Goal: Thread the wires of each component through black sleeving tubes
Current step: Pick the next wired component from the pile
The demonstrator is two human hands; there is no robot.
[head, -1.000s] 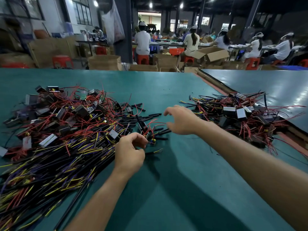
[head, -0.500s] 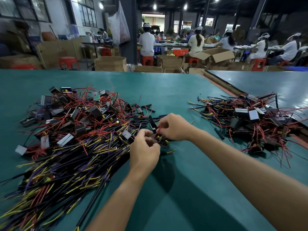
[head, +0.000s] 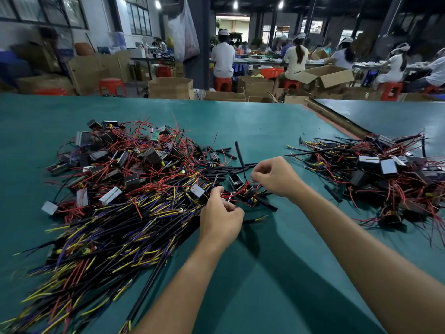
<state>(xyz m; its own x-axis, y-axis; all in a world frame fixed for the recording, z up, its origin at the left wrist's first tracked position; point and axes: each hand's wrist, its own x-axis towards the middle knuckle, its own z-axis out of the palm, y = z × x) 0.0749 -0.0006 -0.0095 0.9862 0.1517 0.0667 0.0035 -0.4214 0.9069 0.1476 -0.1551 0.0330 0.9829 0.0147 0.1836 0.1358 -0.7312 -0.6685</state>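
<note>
A big heap of components (head: 125,165) with red wires and black-sleeved yellow and purple leads fills the left of the green table (head: 252,273). Loose black sleeving tubes (head: 239,153) lie just beyond my hands. One small black component (head: 245,194) with red wires lies between my hands. My left hand (head: 220,220) pinches its red wires at the near side. At the far side my right hand (head: 274,177) pinches a thin red wire of the same component.
A second pile of components with sleeved wires (head: 385,174) lies at the right, near a gap to a neighbouring table (head: 397,116). Cardboard boxes (head: 171,88), red stools and seated workers fill the room behind.
My right hand reached from beside the right pile to the middle, met the left over a component, then both hands drew slightly apart with its red wires pinched.
</note>
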